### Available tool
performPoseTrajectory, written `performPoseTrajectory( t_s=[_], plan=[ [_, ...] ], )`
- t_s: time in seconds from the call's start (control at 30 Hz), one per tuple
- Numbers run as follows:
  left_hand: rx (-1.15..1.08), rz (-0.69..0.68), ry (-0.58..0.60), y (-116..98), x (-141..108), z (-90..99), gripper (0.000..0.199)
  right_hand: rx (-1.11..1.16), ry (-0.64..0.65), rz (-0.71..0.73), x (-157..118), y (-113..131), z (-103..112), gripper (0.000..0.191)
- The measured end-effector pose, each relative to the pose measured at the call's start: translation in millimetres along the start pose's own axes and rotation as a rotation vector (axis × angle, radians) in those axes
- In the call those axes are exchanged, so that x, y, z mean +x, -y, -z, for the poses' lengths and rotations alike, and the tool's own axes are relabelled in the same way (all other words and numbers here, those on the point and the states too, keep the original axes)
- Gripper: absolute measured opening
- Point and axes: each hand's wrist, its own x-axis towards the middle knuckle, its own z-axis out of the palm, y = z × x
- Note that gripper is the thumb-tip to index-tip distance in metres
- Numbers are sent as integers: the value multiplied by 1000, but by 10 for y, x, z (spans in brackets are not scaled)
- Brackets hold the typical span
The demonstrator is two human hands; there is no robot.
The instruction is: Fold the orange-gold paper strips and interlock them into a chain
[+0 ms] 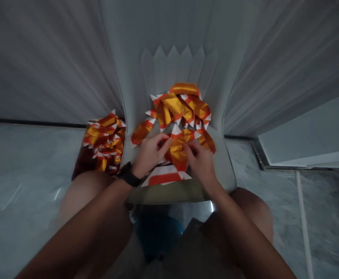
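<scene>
Both hands work close together, their fingertips almost meeting. The left hand [150, 153] pinches narrowly, thumb and forefinger closed on a folded gold-and-orange foil strip [177, 153]. The right hand [200, 164] pinches the same strip just beside it, though the fingers partly hide the exact hold. The strip lies between the fingers, with its white points jutting past them. On thin, creased foil, a small pinch near the fold gives good control without crushing the gold face.

Just beyond the fingertips, a loose pile of similar strips [181, 104] almost reaches the held strip, leaving little room to move forward. A flat white-and-orange sheet [165, 178] lies just below the fingers, on a pale seat [218, 166] whose curved edge runs near the right hand. Left of the fingers, past the seat's edge, a second pile [105, 141] sits over a dark space, and what holds it is hard to tell. A watch [129, 175] on the left wrist sits near that edge.
</scene>
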Motion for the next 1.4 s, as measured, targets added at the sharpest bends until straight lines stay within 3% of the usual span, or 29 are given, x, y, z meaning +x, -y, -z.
performPoseTrajectory(
  t_s=[0.23,0.47,0.6,0.77,0.93,1.27,1.4],
  plan=[
    [-10,-77,38,-90,-25,8,25,-30,-47,44,0,17,46,34],
    [-193,23,88,-42,23,4,27,169,-17,-15,51,-34,60,39],
    [-267,109,51,-54,-25,-70,29,135,-63,-56,56,-30,60,40],
    [-305,144,189,-89,-157,-153,32,37,-167,-89,66,21,121,41],
    [-299,135,254,-95,-173,-139,27,40,-144,-67,74,10,125,46],
    [-293,142,253,-76,-164,-156,23,48,-159,-87,55,58,146,45],
    [-318,138,164,-55,-138,-115,23,100,-135,-97,59,50,118,42]
  ],
)
